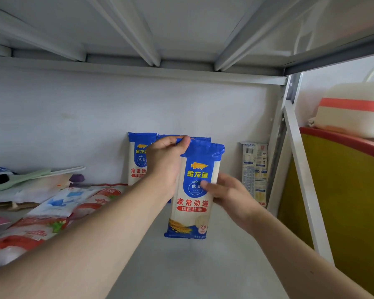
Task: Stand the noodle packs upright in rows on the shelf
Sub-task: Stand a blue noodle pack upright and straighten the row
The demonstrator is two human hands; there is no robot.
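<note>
both hands [166, 160] [229, 190] gripping upright noodle pack [194, 190], blurry red packs [30, 231] left

We see only the left strip of the pack [138, 156] behind the front noodle pack [194, 190]; our left hand [166, 162] covers the rest. Right of the front pack, our right hand [229, 193] blurs. Red-and-white bags [30, 231] far left run off the edge.

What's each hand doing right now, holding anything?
Left hand: closed, pinching the top edge of the front noodle pack.
Right hand: fingers against the same pack's right side; a firm grip cannot be told.
</note>
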